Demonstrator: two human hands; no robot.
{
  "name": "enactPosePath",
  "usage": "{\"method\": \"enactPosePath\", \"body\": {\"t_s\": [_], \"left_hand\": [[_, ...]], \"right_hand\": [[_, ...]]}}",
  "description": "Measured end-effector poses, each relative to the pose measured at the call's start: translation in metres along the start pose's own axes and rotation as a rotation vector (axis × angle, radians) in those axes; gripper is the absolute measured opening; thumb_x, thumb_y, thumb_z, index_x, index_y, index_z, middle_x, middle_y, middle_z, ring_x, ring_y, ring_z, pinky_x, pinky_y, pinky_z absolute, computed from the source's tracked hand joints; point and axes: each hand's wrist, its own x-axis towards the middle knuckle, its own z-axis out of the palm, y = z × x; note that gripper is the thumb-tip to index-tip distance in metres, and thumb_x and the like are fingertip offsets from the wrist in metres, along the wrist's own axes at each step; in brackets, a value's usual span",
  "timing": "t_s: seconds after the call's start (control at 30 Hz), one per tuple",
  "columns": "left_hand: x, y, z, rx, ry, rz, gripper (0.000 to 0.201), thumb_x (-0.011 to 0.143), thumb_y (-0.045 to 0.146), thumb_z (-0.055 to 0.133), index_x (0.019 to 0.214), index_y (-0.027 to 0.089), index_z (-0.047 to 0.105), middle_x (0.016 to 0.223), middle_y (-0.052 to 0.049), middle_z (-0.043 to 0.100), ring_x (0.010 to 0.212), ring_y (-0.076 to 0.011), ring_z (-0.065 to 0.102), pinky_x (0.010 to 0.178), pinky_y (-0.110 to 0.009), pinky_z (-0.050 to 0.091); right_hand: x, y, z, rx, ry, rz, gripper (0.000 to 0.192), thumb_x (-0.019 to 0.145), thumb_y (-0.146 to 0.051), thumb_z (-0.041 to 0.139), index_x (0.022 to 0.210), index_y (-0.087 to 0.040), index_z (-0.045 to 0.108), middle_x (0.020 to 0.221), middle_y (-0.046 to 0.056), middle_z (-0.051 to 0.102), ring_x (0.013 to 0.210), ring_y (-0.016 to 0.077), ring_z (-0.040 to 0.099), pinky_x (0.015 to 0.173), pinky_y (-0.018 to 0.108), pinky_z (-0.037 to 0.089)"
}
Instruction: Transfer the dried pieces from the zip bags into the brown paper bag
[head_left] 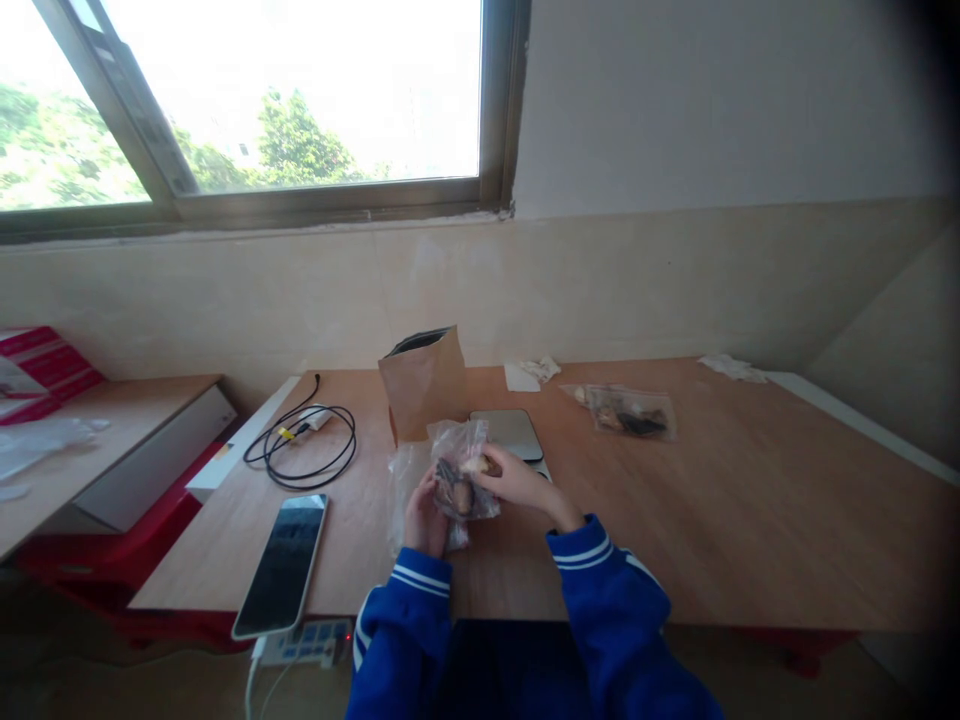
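My left hand is closed round the side of a clear plastic bag, in front of me near the table's middle. Dark and brown dried pieces show through the plastic; I cannot tell their kind. At the bag's right side my right hand pinches a pale, brownish piece. Whether that piece is inside the bag is unclear. Under and left of my left hand lies more clear plastic. Just behind the hands is a flat, silver-topped device like a small scale, partly hidden by my right hand.
A brown paper bag stands open behind the hands. Right of it lie crumpled tissue and a filled clear bag. To the left are a coiled black cable and a phone overhanging the front edge, above a power strip.
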Motion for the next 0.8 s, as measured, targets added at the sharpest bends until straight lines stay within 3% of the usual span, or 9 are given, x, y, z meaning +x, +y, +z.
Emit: {"method": "enactPosePath", "body": {"t_s": [0.13,0.37,0.57,0.7,0.8], "left_hand": [[-0.0021,0.0018,-0.0011,0.000,-0.019,-0.005,0.038,0.071,0.017,0.060,0.109,0.017,0.064,0.111,-0.007,0.067,0.102,-0.0206,0.062,0.091,-0.031,0.047],[-0.0020,0.0008,0.0043,0.086,-0.007,0.048,0.045,0.074,0.023,0.068,0.118,0.016,0.061,0.116,-0.011,0.066,0.108,-0.0242,0.061,0.094,-0.034,0.046],[-0.0028,0.0001,0.0046,0.077,0.015,0.071,0.045,0.071,0.021,0.073,0.114,0.016,0.064,0.116,-0.011,0.067,0.108,-0.0246,0.062,0.093,-0.033,0.048],[-0.0012,-0.0012,0.0018,0.086,0.036,0.070,0.047,0.068,0.022,0.076,0.113,0.017,0.065,0.117,-0.011,0.067,0.107,-0.0243,0.063,0.092,-0.033,0.050],[0.0004,-0.0025,-0.0001,0.080,0.044,0.090,0.046,0.067,0.021,0.077,0.111,0.018,0.066,0.116,-0.010,0.067,0.109,-0.0236,0.062,0.096,-0.033,0.047]], "right_hand": [[-0.0017,0.0038,-0.0009,0.011,-0.019,0.073,0.021,0.071,-0.028,0.065,0.090,-0.018,0.065,0.089,0.002,0.067,0.086,0.0203,0.062,0.080,0.034,0.050],[-0.0076,-0.0035,-0.0010,0.123,-0.159,0.224,0.036,0.069,-0.039,0.071,0.096,-0.018,0.060,0.074,-0.002,0.064,0.067,0.0154,0.061,0.060,0.027,0.049],[-0.0094,0.0036,0.0039,0.063,-0.119,0.238,0.061,0.064,-0.040,0.077,0.114,-0.019,0.050,0.093,0.003,0.067,0.079,0.0181,0.063,0.069,0.031,0.050],[-0.0086,0.0016,0.0063,0.076,-0.133,0.222,0.056,0.064,-0.037,0.077,0.110,-0.019,0.052,0.093,0.003,0.067,0.083,0.0192,0.064,0.075,0.033,0.050],[-0.0078,-0.0007,0.0059,0.137,-0.101,0.223,0.050,0.065,-0.035,0.076,0.106,-0.019,0.053,0.088,0.002,0.067,0.080,0.0188,0.064,0.071,0.032,0.051]]}}
